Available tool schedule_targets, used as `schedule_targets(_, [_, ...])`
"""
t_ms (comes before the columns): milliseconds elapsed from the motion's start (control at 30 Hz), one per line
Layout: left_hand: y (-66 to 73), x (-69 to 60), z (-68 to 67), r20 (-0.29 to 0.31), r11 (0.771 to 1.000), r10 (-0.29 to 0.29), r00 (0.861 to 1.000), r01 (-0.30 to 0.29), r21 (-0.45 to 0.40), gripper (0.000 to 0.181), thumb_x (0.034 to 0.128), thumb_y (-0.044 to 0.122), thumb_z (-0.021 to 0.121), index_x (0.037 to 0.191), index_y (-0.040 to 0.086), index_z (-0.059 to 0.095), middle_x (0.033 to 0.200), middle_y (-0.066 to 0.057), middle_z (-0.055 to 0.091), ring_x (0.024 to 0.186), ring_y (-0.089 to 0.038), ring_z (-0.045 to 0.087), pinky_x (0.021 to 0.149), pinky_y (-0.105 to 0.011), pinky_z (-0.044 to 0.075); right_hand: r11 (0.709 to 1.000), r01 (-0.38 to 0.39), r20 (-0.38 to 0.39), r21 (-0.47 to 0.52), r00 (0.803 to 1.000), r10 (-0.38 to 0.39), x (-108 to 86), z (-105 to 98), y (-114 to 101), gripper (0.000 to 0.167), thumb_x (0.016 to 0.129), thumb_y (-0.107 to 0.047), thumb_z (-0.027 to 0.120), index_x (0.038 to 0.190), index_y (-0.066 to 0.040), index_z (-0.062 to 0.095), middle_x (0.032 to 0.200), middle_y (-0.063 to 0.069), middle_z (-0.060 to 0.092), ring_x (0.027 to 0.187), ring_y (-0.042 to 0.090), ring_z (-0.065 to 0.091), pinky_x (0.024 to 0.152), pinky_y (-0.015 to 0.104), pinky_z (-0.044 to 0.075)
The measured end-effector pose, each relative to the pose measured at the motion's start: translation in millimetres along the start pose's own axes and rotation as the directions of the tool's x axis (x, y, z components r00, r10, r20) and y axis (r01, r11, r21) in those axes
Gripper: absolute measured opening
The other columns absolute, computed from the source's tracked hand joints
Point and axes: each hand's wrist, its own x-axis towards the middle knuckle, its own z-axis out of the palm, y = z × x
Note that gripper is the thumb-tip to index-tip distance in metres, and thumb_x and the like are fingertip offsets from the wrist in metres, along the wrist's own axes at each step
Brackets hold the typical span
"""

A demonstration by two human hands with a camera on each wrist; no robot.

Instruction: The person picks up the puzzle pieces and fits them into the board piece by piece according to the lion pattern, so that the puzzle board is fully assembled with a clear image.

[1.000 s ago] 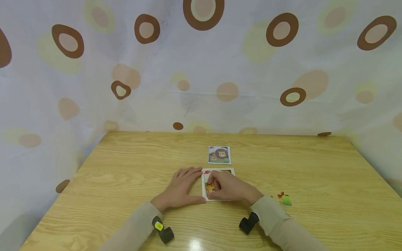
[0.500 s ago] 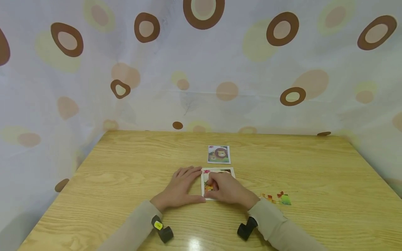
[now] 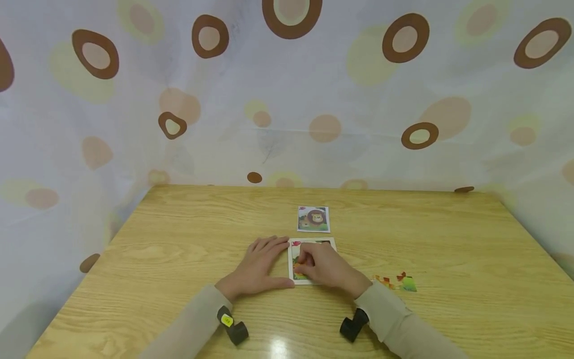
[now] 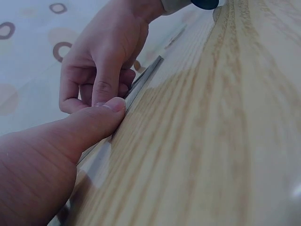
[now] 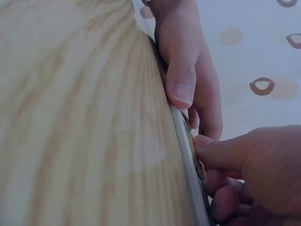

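Right hand [image 3: 329,264]: thumb now farther in from near rim of puzzle tray [image 3: 290,264] on desk [image 3: 202,224]; work apparently shifts deeper. Fingers curled (pinching a piece? cannot tell). Left hand [image 3: 255,274] touches tray's left edge, thumb spread.

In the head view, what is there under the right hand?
The right hand is over the white-framed puzzle. Orange, green and pink parts show along its left side. Most of its middle is covered, so what lies there cannot be told.
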Motion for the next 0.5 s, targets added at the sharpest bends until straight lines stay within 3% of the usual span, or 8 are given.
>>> schedule_targets(133, [0.6, 0.1, 0.1, 0.006, 1.000, 0.000, 1.000, 0.000, 0.010, 0.087, 0.0811, 0.058, 0.068, 0.148, 0.011, 0.038, 0.157, 0.000, 0.031, 0.145, -0.028, 0.023, 0.117, -0.055, 0.012, 0.999, -0.047, -0.003, 0.006, 0.999, 0.047, -0.1, 1.1, 0.9, 0.016, 0.085, -0.018, 0.075, 0.080, -0.012, 0.060, 0.059, -0.009, 0.049, 0.050, -0.001, 0.041, 0.048, 0.016, 0.035])
schedule_targets(500, [-0.2, 0.7, 0.5, -0.009, 1.000, 0.021, 1.000, -0.021, 0.003, 0.086, 0.0814, 0.057, 0.067, 0.147, 0.010, 0.039, 0.156, -0.002, 0.032, 0.144, -0.030, 0.024, 0.116, -0.058, 0.013, 0.998, -0.054, -0.018, -0.021, 0.998, 0.053, -0.5, -0.7, -0.8, 0.017, 0.083, -0.020, 0.076, 0.075, -0.015, 0.062, 0.058, -0.010, 0.052, 0.051, -0.001, 0.041, 0.048, 0.017, 0.035])
